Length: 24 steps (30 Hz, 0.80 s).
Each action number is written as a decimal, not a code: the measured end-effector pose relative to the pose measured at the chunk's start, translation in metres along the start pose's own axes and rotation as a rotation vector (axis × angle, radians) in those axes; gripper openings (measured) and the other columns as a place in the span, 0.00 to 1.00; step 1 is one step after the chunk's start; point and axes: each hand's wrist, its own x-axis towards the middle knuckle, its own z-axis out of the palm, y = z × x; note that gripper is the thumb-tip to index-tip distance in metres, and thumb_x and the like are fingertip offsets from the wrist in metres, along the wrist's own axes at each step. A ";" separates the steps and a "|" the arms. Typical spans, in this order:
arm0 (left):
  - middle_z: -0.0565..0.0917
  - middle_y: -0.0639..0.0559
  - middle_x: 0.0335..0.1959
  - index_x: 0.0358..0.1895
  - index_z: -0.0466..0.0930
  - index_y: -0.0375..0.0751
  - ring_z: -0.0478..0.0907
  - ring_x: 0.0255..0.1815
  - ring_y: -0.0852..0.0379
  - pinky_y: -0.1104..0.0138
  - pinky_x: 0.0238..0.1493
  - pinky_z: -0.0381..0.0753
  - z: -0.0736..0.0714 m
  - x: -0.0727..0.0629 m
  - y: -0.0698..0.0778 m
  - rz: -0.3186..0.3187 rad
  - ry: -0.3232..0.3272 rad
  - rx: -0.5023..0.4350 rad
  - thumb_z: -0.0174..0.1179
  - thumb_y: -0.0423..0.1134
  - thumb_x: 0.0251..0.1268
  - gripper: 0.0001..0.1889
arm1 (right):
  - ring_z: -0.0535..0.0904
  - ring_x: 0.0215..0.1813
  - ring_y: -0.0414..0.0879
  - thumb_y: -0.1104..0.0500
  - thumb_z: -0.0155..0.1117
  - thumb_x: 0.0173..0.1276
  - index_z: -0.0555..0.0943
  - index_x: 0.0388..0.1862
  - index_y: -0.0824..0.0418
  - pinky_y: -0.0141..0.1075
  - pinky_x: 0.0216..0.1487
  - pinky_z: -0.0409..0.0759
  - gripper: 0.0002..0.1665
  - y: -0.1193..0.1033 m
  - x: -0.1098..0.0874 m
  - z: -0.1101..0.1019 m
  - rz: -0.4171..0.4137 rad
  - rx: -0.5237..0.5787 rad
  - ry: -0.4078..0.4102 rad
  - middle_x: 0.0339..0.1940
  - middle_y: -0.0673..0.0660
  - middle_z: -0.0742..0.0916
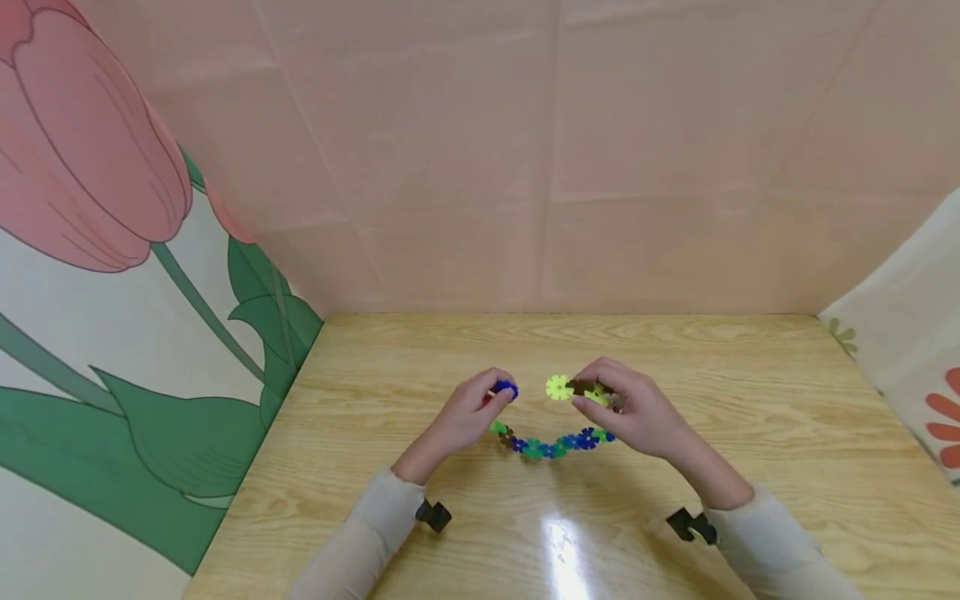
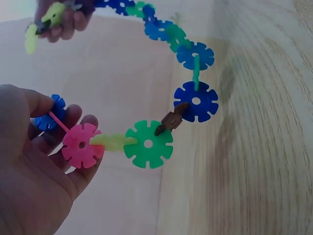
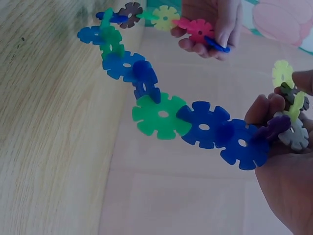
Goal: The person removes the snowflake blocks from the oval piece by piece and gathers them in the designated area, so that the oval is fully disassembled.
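Observation:
A chain of slotted plastic snowflake discs (image 1: pixel 550 450) hangs in a curve between both hands over the table. My left hand (image 1: pixel 468 408) pinches its one end, a blue disc (image 2: pixel 50 112), with a pink disc (image 2: pixel 82 146) joined right beside it. Near the other end, my right hand (image 1: pixel 633 407) grips the chain between thumb and fingers. A yellow disc (image 1: pixel 558 387) sticks out past those fingertips toward the left hand, and a dark brown disc (image 3: pixel 293 96) sits behind it. Green, blue and brown discs make up the sagging middle. The two chain ends are apart.
Beneath the hands lies a wood-grain table (image 1: pixel 420 350). A pale pink cloth wall (image 1: pixel 450 167) rises at its back edge. Tulip-printed fabric (image 1: pixel 172 433) stands on the left, and a white flower-printed cloth (image 1: pixel 915 333) on the right. Black mounts (image 1: pixel 433 515) sit at both wrists.

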 end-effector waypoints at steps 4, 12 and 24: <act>0.81 0.52 0.44 0.55 0.76 0.40 0.76 0.42 0.58 0.67 0.44 0.79 0.002 0.000 -0.002 0.010 -0.013 0.004 0.49 0.42 0.82 0.12 | 0.77 0.34 0.37 0.73 0.69 0.64 0.83 0.48 0.53 0.29 0.22 0.77 0.18 0.001 -0.001 0.002 -0.016 0.018 -0.029 0.42 0.49 0.85; 0.81 0.51 0.45 0.56 0.76 0.42 0.75 0.40 0.59 0.67 0.41 0.78 0.002 0.000 -0.003 -0.016 -0.031 0.015 0.49 0.42 0.82 0.11 | 0.81 0.39 0.36 0.72 0.68 0.65 0.85 0.49 0.57 0.32 0.30 0.83 0.17 0.005 -0.002 0.003 -0.001 -0.045 -0.015 0.42 0.50 0.87; 0.81 0.50 0.54 0.59 0.76 0.42 0.79 0.53 0.57 0.66 0.52 0.81 0.000 0.001 0.001 0.040 -0.040 0.046 0.55 0.42 0.79 0.14 | 0.80 0.40 0.37 0.70 0.65 0.70 0.82 0.49 0.58 0.34 0.31 0.82 0.13 0.008 -0.004 0.007 0.082 -0.009 -0.035 0.43 0.52 0.88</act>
